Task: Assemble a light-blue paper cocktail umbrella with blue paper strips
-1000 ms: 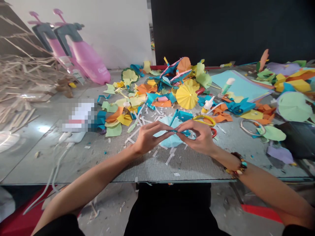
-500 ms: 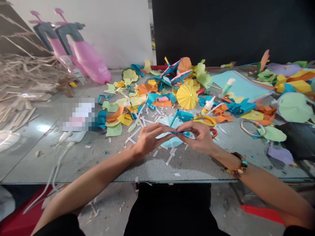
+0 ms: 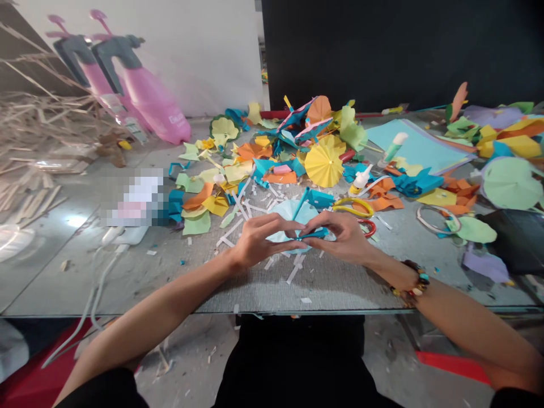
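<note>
Between my fingertips is a small folded strip of blue paper (image 3: 315, 234). My left hand (image 3: 261, 238) pinches its left end with thumb and fingers. My right hand (image 3: 344, 237) grips the same strip from the other side, its far end showing inside the curl of the fingers. Under both hands lies a pale blue pleated paper disc (image 3: 284, 211), partly covered by them, with a rolled blue paper stick (image 3: 301, 203) standing at a slant over it. Scissors (image 3: 353, 207) with yellow and red handles rest just beyond my right hand.
Glue bottle (image 3: 361, 181), glue stick (image 3: 395, 148) and a yellow pleated disc (image 3: 323, 164) stand or lie behind the hands among coloured scraps. White paper strips (image 3: 232, 231) litter the tabletop. Pink spray bottles (image 3: 155, 105) are at back left; a tape ring (image 3: 437, 220) lies right.
The blue strip has tilted, and more of it now shows between my fingers. Both hands stay in almost the same place, fingertips slightly shifted.
</note>
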A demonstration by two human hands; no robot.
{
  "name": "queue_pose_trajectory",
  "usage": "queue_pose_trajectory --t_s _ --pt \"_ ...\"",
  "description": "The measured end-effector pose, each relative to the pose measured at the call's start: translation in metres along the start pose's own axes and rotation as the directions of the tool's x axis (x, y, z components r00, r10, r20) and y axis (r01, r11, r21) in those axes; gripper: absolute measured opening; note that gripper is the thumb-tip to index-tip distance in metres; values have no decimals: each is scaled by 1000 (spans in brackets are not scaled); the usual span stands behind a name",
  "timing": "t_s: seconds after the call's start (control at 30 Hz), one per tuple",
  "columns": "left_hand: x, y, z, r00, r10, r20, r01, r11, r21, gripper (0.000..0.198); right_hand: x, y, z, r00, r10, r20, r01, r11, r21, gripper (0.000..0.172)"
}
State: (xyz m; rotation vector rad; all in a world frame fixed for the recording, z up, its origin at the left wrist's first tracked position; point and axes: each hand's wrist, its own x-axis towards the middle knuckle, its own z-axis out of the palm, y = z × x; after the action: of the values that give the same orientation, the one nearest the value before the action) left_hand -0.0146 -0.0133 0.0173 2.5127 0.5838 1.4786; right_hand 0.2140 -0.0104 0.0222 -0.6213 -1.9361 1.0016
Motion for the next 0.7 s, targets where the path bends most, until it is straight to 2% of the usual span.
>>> queue_pose_trajectory --t_s 0.17,0.27,0.37,0.5,0.7 --pt "2 3 0 999 -12 51 13 999 -32 36 -1 -2 2 999 14 37 -16 998 58 15" --pt "3 2 -1 1000 7 26 -6 1000 -27 41 -1 -4 3 997 73 35 -77 988 135 23" --pt "2 -1 -3 997 78 -2 -78 995 68 43 1 -2 4 987 159 31 -161 952 259 32" --pt "-2 -5 -5 994 114 3 -112 975 194 30 5 0 5 959 277 59 -276 871 406 40" --pt "-8 -7 -4 990 139 -16 -130 959 251 32 8 -5 5 923 375 90 -371 798 475 44"
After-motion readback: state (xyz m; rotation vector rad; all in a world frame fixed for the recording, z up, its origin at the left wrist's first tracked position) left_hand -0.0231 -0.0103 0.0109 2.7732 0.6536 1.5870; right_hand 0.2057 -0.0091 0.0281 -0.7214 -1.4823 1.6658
